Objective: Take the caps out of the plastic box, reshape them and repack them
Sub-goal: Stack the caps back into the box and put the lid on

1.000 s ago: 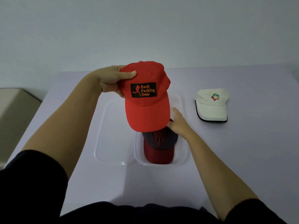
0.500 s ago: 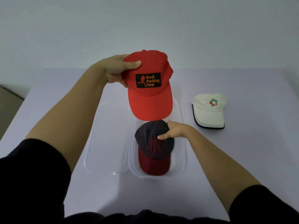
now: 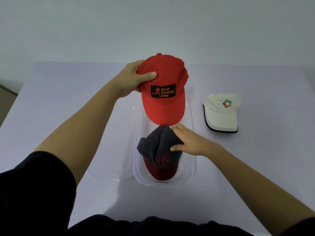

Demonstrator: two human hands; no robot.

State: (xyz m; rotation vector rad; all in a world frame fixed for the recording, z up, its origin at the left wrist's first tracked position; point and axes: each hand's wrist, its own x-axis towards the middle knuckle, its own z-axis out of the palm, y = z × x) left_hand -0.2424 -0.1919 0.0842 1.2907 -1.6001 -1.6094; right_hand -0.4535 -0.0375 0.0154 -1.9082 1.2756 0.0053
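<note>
Caps are held in both hands: the red cap (image 3: pixel 163 89) is gripped at its crown by the raised left hand (image 3: pixel 132 79), while the grey cap (image 3: pixel 158 147), in the plastic box (image 3: pixel 191 160), is pinched by the right hand (image 3: pixel 187 142).

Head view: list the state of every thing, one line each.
red cap: aloft, left hand grips its crown.
dark cap: crumpled in plastic box, right hand pinches it.
white cap: on table, untouched.
plastic box: open.
clear lid: off, flat beside plastic box.
</note>
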